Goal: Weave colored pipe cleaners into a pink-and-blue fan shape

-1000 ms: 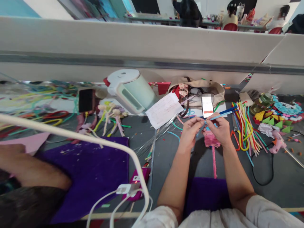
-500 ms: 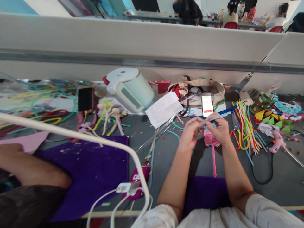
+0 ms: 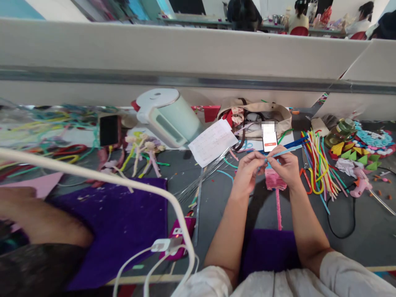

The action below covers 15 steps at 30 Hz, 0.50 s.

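Observation:
My left hand and my right hand nearly meet over the grey table, both pinching a light blue pipe cleaner. Its free end points up and to the right past my right hand. Just below my fingers lies a pink ribbed piece with a long pink fuzzy stem running toward me. Behind my hands a phone with a lit screen leans against a beige bag. Dark blue pipe cleaners lie just beyond my right hand.
Right: colourful pipe cleaners, orange-handled pliers, a pink glue gun, a glass jar. Left: a paper sheet, a white jug, a power strip, a white cable, another person's arm.
Both hands keep their hold on the light blue pipe cleaner, with only slight finger movement. The view has shifted very slightly.

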### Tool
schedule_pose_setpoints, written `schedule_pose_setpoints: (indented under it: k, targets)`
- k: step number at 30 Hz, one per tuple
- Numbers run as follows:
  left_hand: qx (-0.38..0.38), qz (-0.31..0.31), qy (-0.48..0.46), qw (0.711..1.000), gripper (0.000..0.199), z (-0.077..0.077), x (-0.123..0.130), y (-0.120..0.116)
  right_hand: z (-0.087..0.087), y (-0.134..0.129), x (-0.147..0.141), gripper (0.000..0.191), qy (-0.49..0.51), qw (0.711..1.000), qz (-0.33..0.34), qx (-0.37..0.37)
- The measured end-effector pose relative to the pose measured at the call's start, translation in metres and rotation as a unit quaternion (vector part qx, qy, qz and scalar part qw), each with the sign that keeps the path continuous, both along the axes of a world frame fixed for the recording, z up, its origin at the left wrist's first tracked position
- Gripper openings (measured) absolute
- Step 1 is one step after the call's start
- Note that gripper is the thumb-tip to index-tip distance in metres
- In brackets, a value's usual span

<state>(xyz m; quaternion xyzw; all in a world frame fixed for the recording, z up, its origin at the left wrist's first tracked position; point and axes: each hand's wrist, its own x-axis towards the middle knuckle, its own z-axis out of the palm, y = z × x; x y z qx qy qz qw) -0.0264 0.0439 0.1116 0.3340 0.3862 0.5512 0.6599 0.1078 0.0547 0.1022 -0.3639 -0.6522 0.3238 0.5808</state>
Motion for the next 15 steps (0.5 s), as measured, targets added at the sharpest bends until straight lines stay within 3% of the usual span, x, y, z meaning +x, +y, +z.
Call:
schedule_pose_setpoints:
  k: [15]
  targets:
    - [0.035, 0.006, 0.02, 0.999, 0.005, -0.0003, 0.0001, -0.0013, -0.0028, 0.0013, -0.0001, 0.008, 0.026, 0.999, 0.017, 0.013]
